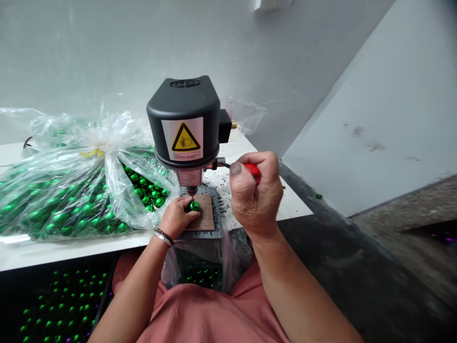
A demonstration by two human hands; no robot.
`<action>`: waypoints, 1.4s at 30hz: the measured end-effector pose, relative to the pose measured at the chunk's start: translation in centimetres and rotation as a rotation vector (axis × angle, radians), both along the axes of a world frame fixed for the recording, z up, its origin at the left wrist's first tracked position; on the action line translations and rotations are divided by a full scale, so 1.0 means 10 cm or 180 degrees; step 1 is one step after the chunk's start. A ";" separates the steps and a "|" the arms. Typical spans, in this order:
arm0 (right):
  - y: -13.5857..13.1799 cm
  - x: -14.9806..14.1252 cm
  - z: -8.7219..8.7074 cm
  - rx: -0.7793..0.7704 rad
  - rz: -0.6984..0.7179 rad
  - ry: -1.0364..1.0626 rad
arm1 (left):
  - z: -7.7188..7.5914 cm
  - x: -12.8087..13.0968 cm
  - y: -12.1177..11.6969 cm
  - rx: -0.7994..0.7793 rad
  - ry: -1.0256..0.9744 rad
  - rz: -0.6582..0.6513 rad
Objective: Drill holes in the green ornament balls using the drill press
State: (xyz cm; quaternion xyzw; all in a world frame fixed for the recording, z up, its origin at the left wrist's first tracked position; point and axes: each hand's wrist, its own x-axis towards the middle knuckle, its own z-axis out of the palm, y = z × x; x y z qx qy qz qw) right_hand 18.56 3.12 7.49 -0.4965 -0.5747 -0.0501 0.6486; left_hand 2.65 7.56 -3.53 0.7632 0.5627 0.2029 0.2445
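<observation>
A small bench drill [185, 128] with a black head and a yellow warning label stands on a white table [71, 247]. My left hand [176, 216] pinches a shiny green bead [194, 206] on a brown pad [204, 216] right under the drill bit. My right hand [255, 193] is closed in a fist round the red knob [253, 170] of the drill's feed lever, to the right of the drill head. A beaded bracelet sits on my left wrist.
A big clear plastic bag [67, 190] full of green beads lies left of the drill. Another open bag [203, 274] with green beads hangs below the table edge at my lap. More beads lie in a dark bin [60, 305] lower left. Grey walls stand behind and right.
</observation>
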 end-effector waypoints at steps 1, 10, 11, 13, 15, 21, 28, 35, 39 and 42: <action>-0.01 0.00 -0.02 0.0034 -0.0007 -0.0034 | -0.03 0.00 0.00 0.0028 -0.0022 0.0002; -0.12 0.03 -0.12 -0.0037 -0.0254 -0.0409 | -0.07 0.01 -0.01 0.0000 -0.0044 0.0029; -0.13 0.03 -0.12 -0.0029 -0.0306 -0.0479 | -0.07 0.01 -0.01 -0.0008 -0.0041 0.0028; -0.12 0.03 -0.14 0.0037 -0.0448 -0.0628 | -0.06 0.01 -0.01 -0.0018 -0.0044 0.0045; -0.11 0.03 -0.18 0.0145 -0.0585 -0.0750 | -0.05 0.02 -0.02 -0.0028 -0.0064 0.0068; -0.09 -0.02 -0.35 0.0330 -0.0533 -0.0590 | -0.04 0.02 -0.02 -0.0017 -0.0162 0.0017; -0.07 -0.05 -0.50 0.0405 -0.0105 -0.0214 | -0.06 0.02 -0.02 0.0015 -0.0254 0.0023; -0.06 -0.08 -0.75 0.0402 0.0209 -0.0105 | -0.05 0.02 -0.04 0.0031 -0.0244 0.0058; -0.04 -0.07 -0.59 0.0439 0.0081 -0.0076 | -0.07 0.03 -0.03 -0.0003 -0.0222 0.0153; 0.02 -0.05 -0.21 0.0385 -0.0251 -0.0078 | -0.06 0.04 -0.05 0.0044 -0.0245 0.0275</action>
